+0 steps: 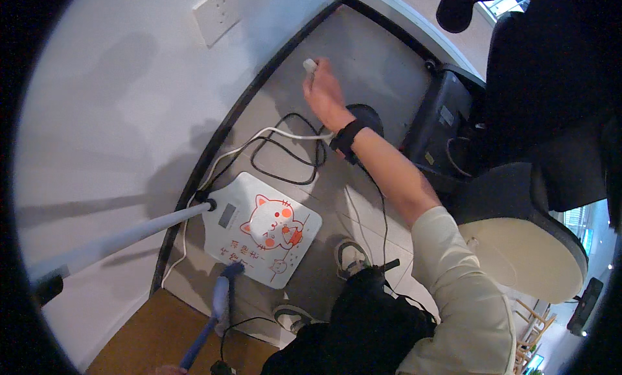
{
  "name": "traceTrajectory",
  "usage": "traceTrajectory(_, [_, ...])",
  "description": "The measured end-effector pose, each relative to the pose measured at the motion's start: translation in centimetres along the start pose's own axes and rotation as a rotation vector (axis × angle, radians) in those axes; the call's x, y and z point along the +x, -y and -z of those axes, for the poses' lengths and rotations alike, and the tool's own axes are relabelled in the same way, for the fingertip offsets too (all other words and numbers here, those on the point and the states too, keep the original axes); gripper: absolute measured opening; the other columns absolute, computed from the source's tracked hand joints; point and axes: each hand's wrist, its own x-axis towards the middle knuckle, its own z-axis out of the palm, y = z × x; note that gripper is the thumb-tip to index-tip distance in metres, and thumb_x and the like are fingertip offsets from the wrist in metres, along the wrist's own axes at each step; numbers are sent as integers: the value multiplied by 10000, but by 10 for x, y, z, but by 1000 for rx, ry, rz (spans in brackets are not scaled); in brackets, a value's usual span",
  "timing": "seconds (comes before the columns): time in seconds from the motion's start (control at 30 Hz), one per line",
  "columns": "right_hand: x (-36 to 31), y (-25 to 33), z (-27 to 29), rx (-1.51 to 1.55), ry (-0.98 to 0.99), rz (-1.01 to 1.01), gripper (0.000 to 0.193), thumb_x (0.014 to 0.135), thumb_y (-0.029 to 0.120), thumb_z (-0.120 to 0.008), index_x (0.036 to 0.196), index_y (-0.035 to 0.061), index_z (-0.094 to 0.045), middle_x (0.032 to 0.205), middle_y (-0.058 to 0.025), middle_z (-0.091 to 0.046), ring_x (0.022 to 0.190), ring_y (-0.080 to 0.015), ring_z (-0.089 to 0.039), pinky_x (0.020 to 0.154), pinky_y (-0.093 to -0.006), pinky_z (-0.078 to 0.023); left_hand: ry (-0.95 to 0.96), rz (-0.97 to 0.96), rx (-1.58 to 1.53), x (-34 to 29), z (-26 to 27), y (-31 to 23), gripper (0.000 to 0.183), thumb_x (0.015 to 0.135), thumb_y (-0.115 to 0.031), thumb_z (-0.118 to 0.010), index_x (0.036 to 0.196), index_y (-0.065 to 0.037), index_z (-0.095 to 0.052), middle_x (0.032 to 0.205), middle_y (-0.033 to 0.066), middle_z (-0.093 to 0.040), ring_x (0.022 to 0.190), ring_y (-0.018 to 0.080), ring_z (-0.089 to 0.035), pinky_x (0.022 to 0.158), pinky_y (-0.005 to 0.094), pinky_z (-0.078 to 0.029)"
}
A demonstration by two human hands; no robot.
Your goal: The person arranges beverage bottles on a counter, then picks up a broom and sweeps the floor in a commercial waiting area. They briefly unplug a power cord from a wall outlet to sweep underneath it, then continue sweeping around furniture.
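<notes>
Seeing right hand (324,94) clutching white thingy (310,65) toward the floor (382,54)'s far corner; left hand (170,370) by blue stick (199,342), can't tell its grip.

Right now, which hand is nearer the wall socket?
Right. The right hand is lower right of the wall socket; the left hand is far below, at the bottom edge.

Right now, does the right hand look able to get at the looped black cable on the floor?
Probably yes: the looped black cable lies mostly uncovered on the floor near the right hand, though its grip holds a small white object.
</notes>
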Motion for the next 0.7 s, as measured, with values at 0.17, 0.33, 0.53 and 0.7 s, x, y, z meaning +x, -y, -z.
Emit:
traceTrajectory(0.17, [28, 89, 33, -271, 50, 592, 306, 876, 246, -589, 1107, 64, -504, 906, -139, -617, 751, -311, -632, 589, -393, -513, -94, 38, -282, -8, 29, 23, 296, 1013, -228, -431, 805, -40, -528, 572, 33, -395, 444, 128, -292, 421, 313, -296])
traceTrajectory(0.33, [41, 117, 36, 55, -160, 695, 266, 910, 240, -584, 1104, 67, -528, 855, -109, -651, 682, -252, -644, 563, -350, -503, -100, 142, 117, -11, 12, 2, 295, 977, -274, -467, 744, -121, -369, 591, -11, -277, 456, 85, -282, 421, 240, -240])
traceTrajectory(0.53, [70, 129, 20, 1048, 190, 222, 258, 978, 203, -471, 1195, 64, -468, 824, -44, -580, 683, -108, -497, 626, -235, -402, -76, 118, 68, -14, 16, 7, 291, 984, -275, -445, 754, -118, -362, 570, -9, -280, 443, 80, -285, 400, 219, -242])
traceTrajectory(0.7, [77, 131, 4, 1599, 375, -58, 216, 993, 254, -407, 1108, 81, -467, 734, -4, -508, 595, -82, -429, 566, -228, -363, -51, 106, 72, -13, 17, 6, 303, 986, -265, -444, 737, -115, -356, 568, -9, -280, 429, 77, -269, 392, 220, -251])
